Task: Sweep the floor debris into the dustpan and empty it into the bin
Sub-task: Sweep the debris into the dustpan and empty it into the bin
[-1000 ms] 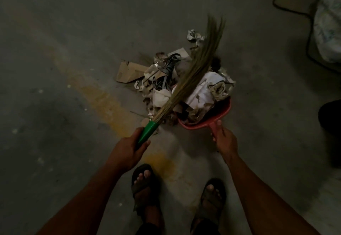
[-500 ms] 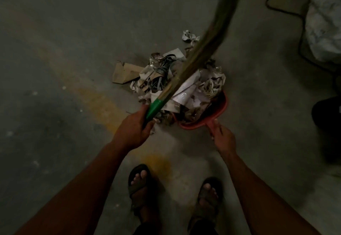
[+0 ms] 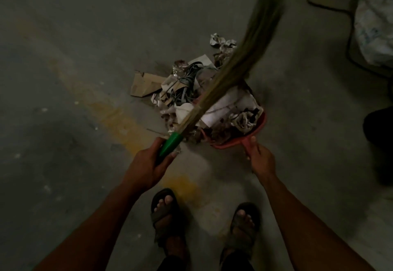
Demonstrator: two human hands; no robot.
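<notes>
Debris [image 3: 192,92] in a messy heap on the grey concrete floor [image 3: 85,36], just in front of two feet in dark sandals [image 3: 163,213]. Crumpled white paper, torn bits, a tangle of thin dark strips, all soft and wrinkly. Flat brown cardboard piece [image 3: 146,84] at the left edge of the heap, folded and bent. Two scrunched paper balls [image 3: 222,44] a little farther back, near the heap.

Red plastic dustpan [image 3: 258,129] low on the floor at the right side of the heap, already stuffed with crumpled paper that spills over its rim. Right hand [image 3: 260,160] wrapped tight round the thin red handle, thumb along the top.

Grass broom [image 3: 238,64] slanted across the heap, long and thin near the handle, wide and feathery at the far end, bristles blurred. Green plastic sleeve at the bottom, smooth and round. Left hand [image 3: 148,166] curled firmly round that green part.

Yellow-orange stain [image 3: 112,115] in a long rough streak over the floor, left of the heap and down toward the feet. Black cable [image 3: 325,0] looping at the top right. Pale patterned bag [image 3: 376,21] at the right edge, lumpy and full.
</notes>
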